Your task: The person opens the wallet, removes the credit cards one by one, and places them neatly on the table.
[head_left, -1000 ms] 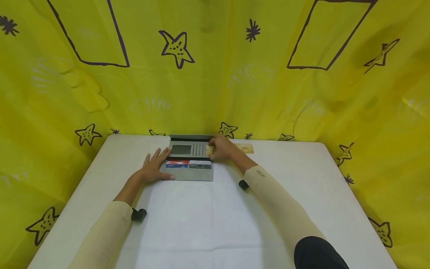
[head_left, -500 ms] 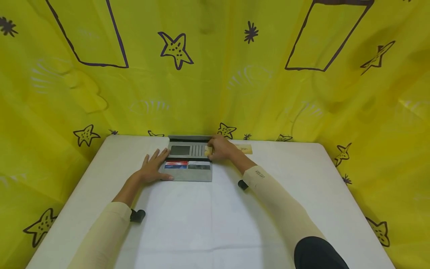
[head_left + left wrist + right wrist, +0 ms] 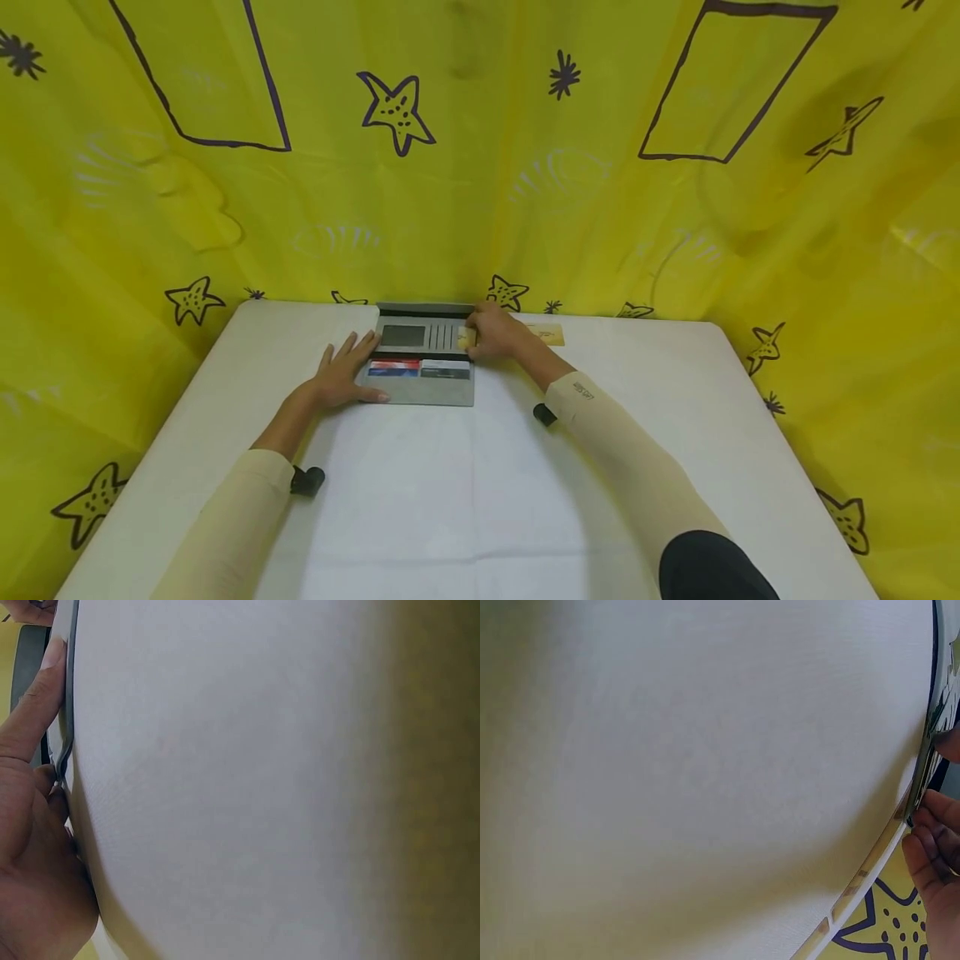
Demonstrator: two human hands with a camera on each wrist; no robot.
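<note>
A grey wallet lies unfolded at the table's far edge. Its upper panel has a dark window and a row of card slots. In the lower flap sit a red-and-blue card and a white-and-dark card. My left hand is spread over the wallet's left edge, its thumb resting on the flap. At the right end of the slots, my right hand pinches a yellow card, partly hidden by the fingers. How deep the card sits I cannot tell.
Right of the right hand, yellow cards lie flat on the white table, partly hidden behind the wrist. A yellow curtain with drawn starfish hangs directly behind the table's far edge.
</note>
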